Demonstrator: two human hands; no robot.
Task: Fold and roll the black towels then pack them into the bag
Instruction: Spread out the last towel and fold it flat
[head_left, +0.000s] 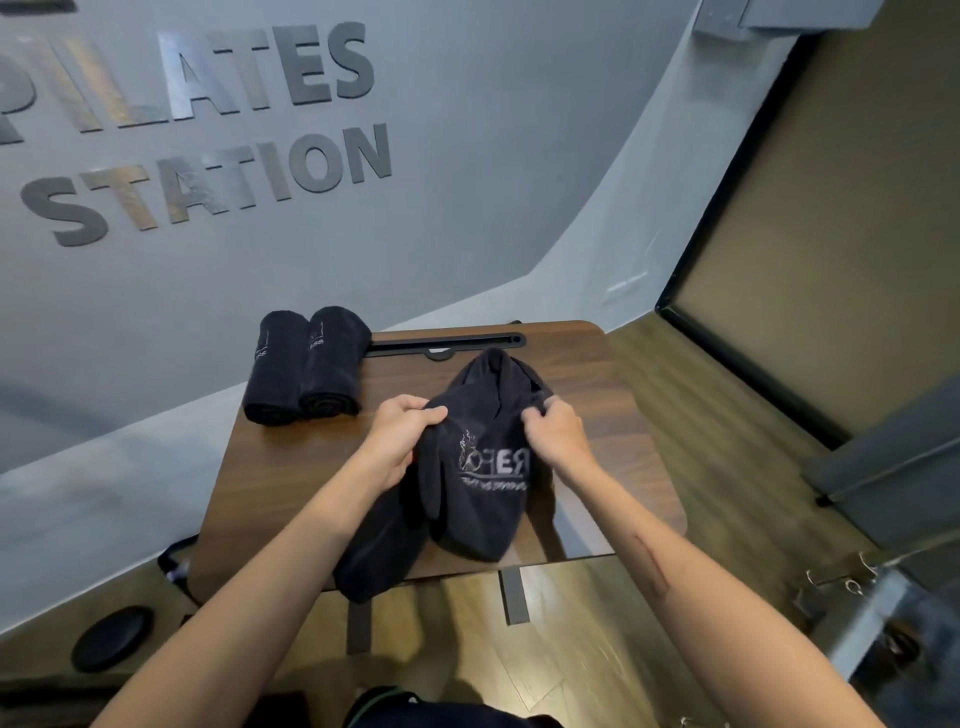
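A crumpled black towel (470, 483) with a pale printed logo lies on the small wooden table (291, 467), one end drooping over the near edge. My left hand (400, 431) grips a bunched fold at the towel's upper left. On the upper right, my right hand (556, 426) pinches the cloth. Two rolled black towels (304, 364) lie side by side at the table's far left corner. Part of a black bag (174, 564) shows under the table's left edge.
A black slot (447, 344) runs along the table's far edge. A grey wall with large letters stands behind. A round black disc (111, 639) lies on the floor at lower left. Metal hooks (852, 574) and grey furniture are at the right.
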